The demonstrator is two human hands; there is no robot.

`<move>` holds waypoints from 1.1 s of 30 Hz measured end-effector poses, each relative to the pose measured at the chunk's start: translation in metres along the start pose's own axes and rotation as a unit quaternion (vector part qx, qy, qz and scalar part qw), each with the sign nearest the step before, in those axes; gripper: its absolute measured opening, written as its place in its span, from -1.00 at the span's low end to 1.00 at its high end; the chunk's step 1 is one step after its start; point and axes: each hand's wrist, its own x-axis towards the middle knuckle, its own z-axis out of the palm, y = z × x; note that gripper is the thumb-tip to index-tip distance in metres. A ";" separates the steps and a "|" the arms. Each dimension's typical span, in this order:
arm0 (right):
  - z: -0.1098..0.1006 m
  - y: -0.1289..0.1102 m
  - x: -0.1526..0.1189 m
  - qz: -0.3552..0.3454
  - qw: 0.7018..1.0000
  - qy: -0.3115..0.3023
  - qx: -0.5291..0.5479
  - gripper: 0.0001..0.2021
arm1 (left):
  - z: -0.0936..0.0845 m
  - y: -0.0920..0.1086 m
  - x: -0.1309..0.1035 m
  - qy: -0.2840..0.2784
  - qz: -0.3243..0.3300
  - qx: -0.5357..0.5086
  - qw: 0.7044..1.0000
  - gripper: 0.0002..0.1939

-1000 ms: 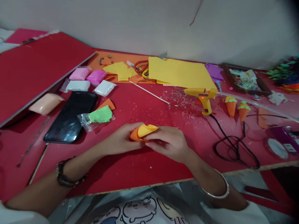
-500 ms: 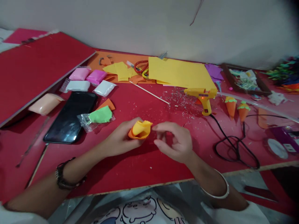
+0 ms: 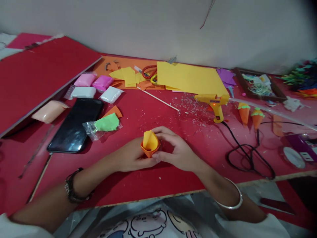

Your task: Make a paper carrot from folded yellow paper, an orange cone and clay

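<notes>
Near front edge of tabletop (image 3: 173, 183), cupping orange-yellow cone (image 3: 150, 145) between left hand (image 3: 130, 155) and right hand (image 3: 179, 150): likely light, crushable, best held below rim!

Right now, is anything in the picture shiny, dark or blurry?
In the head view, pale glare shines on the near end of the black phone; in the head view, the top right corner goes dark and the colourful bundle there looks smeary; in the head view, soft shadow darkens the red tabletop below the left hand.
</notes>
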 end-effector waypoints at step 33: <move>0.010 0.009 -0.002 0.136 0.989 0.022 -0.060 -0.78 | -0.025 0.002 -0.004 0.280 0.003 0.004 0.960 -0.76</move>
